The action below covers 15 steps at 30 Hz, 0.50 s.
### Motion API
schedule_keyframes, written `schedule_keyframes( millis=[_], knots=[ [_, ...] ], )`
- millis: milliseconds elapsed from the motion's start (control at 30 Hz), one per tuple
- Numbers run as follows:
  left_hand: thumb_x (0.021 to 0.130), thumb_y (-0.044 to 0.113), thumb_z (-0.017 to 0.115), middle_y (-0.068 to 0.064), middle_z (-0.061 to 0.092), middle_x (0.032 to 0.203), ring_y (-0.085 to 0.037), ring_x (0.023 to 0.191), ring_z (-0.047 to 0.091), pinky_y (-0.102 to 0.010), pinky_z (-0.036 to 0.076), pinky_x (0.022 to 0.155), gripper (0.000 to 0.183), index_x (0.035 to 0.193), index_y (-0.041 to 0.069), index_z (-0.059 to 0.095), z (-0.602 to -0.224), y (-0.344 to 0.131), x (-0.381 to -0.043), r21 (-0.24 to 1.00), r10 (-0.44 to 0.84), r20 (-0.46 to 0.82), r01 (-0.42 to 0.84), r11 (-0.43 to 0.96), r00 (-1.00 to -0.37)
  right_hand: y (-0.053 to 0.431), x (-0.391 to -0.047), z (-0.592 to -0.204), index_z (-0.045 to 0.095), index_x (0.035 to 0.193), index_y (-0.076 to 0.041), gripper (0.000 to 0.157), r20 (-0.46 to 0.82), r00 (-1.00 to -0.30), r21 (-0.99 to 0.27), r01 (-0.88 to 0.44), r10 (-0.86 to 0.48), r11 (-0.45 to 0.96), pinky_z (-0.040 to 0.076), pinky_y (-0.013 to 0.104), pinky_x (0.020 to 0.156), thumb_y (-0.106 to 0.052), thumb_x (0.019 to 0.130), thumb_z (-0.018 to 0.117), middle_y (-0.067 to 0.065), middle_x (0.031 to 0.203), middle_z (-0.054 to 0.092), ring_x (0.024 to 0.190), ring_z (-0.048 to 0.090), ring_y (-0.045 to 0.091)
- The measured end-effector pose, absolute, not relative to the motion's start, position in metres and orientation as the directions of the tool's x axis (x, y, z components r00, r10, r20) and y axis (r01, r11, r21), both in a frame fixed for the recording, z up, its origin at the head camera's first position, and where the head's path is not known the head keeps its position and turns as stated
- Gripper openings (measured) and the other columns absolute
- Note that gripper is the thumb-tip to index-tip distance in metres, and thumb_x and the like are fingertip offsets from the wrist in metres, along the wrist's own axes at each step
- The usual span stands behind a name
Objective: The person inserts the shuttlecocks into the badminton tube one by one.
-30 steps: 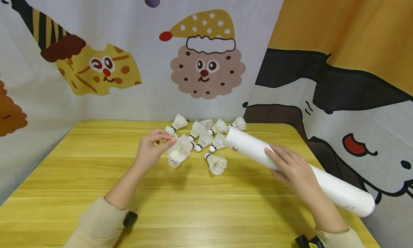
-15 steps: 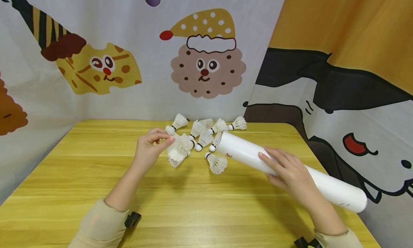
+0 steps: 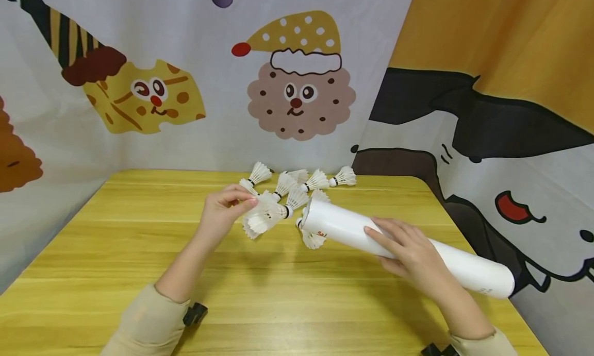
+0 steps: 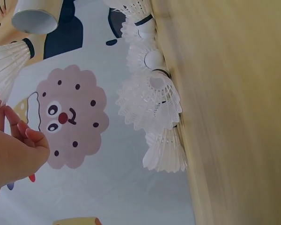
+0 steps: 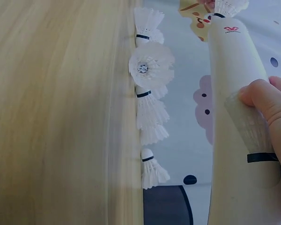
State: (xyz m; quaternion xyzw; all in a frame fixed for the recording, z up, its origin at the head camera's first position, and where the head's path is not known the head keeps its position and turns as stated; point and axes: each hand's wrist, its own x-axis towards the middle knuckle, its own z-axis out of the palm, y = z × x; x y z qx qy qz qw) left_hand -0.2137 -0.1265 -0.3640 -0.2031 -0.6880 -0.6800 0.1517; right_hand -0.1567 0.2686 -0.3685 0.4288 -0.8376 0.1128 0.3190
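In the head view, my left hand [image 3: 225, 212] pinches the feather skirt of a white shuttlecock [image 4: 7, 68] between thumb and fingers. The shuttlecock's black-banded cork end points right, toward the mouth of a long white shuttlecock tube [image 3: 343, 224]. A gap stands between cork and tube in the left wrist view. My right hand [image 3: 408, 250] grips the tube round its middle and holds it tilted above the table, mouth end to the left. Whether the tube holds anything cannot be seen.
Several loose shuttlecocks [image 3: 316, 181] lie at the far middle of the wooden table [image 3: 260, 304]. One shuttlecock [image 3: 314, 240] lies nearer, partly behind the tube's mouth. A cartoon-printed curtain [image 3: 185, 16] hangs right behind the table.
The tube and my right hand have moved left and slightly down, bringing the mouth near the held shuttlecock. My left hand has barely moved and keeps its pinch.
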Motion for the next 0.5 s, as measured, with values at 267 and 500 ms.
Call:
schedule_keyframes(
  millis=[267,500],
  knots=[
    [0.082,-0.007,0.07,-0.002,0.064,0.087,-0.018,0.084,0.054,-0.021,0.047,0.067,0.003,0.085,-0.008,0.071,-0.362,-0.117,-0.211,0.89,0.111,0.451,0.438,-0.126,-0.886,0.265,-0.156,-0.368,0.061,0.13,-0.012,0.047,0.651,-0.397,0.087,-0.808,-0.647,0.583,0.039,0.043,0.084,-0.044,0.1,0.044,0.012,0.132,0.055,0.111,0.053,0.033],
    [0.081,-0.008,0.07,-0.004,0.063,0.089,-0.017,0.082,0.054,-0.022,0.048,0.068,0.007,0.086,-0.013,0.068,-0.361,-0.107,-0.207,0.904,0.137,0.419,0.398,-0.159,-0.898,0.262,-0.156,-0.369,0.062,0.127,-0.011,0.045,0.669,-0.367,0.09,-0.823,-0.647,0.56,0.039,0.042,0.086,-0.042,0.1,0.046,0.013,0.131,0.056,0.11,0.054,0.034]
  ],
)
